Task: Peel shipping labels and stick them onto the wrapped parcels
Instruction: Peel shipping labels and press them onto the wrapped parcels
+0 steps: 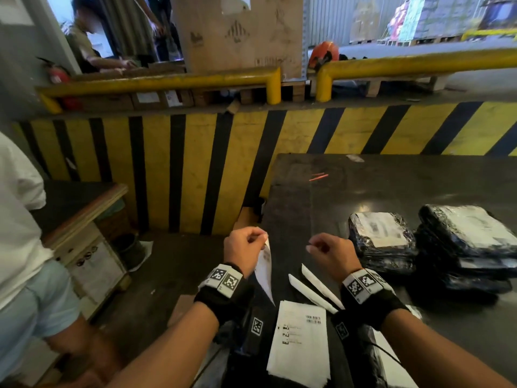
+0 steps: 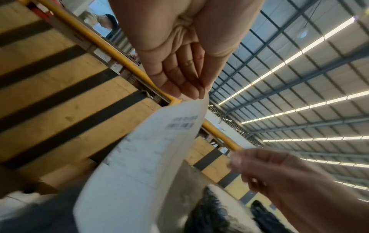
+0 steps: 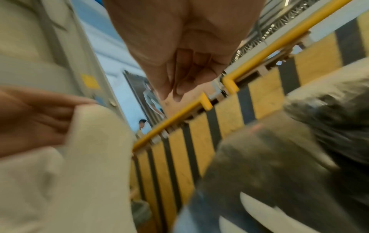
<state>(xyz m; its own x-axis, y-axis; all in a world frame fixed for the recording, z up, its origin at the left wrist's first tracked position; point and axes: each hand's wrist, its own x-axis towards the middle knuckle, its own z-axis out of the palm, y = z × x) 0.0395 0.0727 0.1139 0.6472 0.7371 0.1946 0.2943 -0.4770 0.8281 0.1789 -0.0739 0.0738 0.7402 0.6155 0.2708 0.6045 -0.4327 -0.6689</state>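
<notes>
My left hand [image 1: 261, 238] pinches the top corner of a white shipping label [image 1: 264, 271], which hangs down over the near left edge of the dark table [image 1: 391, 186]. The left wrist view shows the fingertips [image 2: 200, 93] on the printed label [image 2: 143, 157]. To its right my right hand [image 1: 310, 246] hovers with its fingers curled together; I see nothing between them in the right wrist view [image 3: 173, 96]. A stack of labels [image 1: 299, 340] lies between my forearms. Black wrapped parcels [image 1: 380, 242] [image 1: 470, 247] sit stacked at the right, with labels on top.
Two white paper strips [image 1: 316, 289] lie on the table beside my right wrist. A yellow-and-black striped barrier [image 1: 195, 169] stands behind. A person in a white shirt [image 1: 16, 233] stands at the left beside a wooden cabinet [image 1: 84, 219]. Small orange bits [image 1: 319, 176] lie far back.
</notes>
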